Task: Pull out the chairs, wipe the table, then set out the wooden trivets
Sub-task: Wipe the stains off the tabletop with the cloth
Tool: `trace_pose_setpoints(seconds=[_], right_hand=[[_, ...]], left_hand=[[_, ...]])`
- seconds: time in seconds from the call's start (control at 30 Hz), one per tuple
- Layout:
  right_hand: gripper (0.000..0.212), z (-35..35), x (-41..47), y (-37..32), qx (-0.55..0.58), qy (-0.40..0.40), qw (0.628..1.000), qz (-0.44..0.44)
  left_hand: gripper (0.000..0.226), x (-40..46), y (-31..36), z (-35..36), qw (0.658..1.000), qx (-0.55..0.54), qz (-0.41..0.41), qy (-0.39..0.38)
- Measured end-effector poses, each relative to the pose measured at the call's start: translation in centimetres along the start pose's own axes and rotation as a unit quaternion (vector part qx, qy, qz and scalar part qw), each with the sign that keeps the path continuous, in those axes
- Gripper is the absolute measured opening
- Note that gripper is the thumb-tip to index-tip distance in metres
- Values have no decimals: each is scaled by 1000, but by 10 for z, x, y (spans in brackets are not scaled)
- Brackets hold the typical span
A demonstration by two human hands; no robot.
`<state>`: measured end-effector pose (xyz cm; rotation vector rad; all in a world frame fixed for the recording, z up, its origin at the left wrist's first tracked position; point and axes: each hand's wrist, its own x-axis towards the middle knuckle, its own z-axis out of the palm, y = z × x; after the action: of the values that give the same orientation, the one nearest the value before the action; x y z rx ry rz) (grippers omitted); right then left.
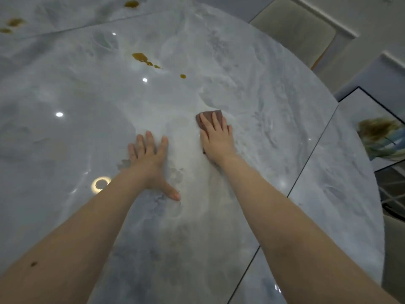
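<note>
A glossy grey marble table (76,132) fills most of the view. My right hand (215,137) presses flat on a folded brown cloth (211,116) near the table's middle, fingers straight. To its left my left hand (151,159) rests palm down on the bare surface, fingers spread. Brown liquid stains (143,59) lie farther away, with a small drop (183,76) beside them. More stains (14,23) show at the far left and one more stain (131,4) at the top. No trivets are in view.
A cream upholstered chair (293,29) stands beyond the table's far right edge. A framed picture (381,132) leans at the right, past the rim. A dark seam (311,154) runs across the tabletop on the right side.
</note>
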<state>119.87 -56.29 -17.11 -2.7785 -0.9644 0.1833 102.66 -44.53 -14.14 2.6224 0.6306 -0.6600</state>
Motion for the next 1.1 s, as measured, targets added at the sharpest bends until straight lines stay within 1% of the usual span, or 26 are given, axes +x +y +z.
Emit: trace_pose_setpoints(seconds=[0.1, 0.2, 0.27, 0.37, 0.4, 0.47, 0.53, 0.57, 0.63, 0.7, 0.73, 0.77, 0.8, 0.87, 0.97, 1.03, 1.1], right_hand=[[48, 4, -32, -13, 7, -26, 996, -82], [52, 5, -78, -13, 4, -37, 991, -131], [59, 8, -112, -12, 11, -46, 988, -144], [54, 7, -171, -10, 19, -67, 984, -162], [53, 6, -191, -6, 17, -74, 983, -169], [53, 3, -222, 12, 7, -81, 982, -170], [55, -4, -242, 37, 11, -78, 988, -132], [55, -5, -255, 45, 7, -65, 993, -97], [50, -8, -250, 58, 3, -44, 999, 1], [50, -5, -245, 44, 0, -21, 996, 81], [49, 0, -242, 32, -3, -12, 995, 100], [49, 4, -239, 18, -5, -6, 995, 99], [49, 11, -242, 2, -7, -1, 997, 80], [48, 20, -254, -24, 0, 6, 1000, 13], [45, 28, -287, -41, 48, 13, 997, -66], [43, 31, -317, -40, 107, 28, 989, -95], [41, 35, -348, -39, 157, 45, 980, -116]], left_hand=[[158, -4, -1, -2, 1000, -9, -2, 17], [149, -16, -1, 5, 998, -27, -2, 62], [136, -27, 0, 15, 993, -28, 0, 113], [110, -55, 1, 33, 983, -14, 15, 183], [105, -65, -1, 40, 981, -18, 22, 194], [107, -83, -3, 50, 983, -25, 33, 180], [116, -101, -4, 60, 990, -14, 38, 137], [119, -118, -7, 68, 992, 0, 43, 119], [122, -131, -7, 80, 993, 13, 53, 102], [124, -150, -11, 94, 993, 16, 57, 102], [124, -155, -13, 101, 993, 11, 53, 102], [124, -160, -14, 105, 993, 5, 51, 105], [123, -165, -15, 109, 993, 3, 53, 106], [119, -170, -16, 113, 991, 7, 59, 116], [107, -177, -15, 121, 988, 9, 57, 141], [95, -184, -13, 126, 984, 11, 54, 169], [73, -194, -11, 131, 976, 36, 65, 202]])
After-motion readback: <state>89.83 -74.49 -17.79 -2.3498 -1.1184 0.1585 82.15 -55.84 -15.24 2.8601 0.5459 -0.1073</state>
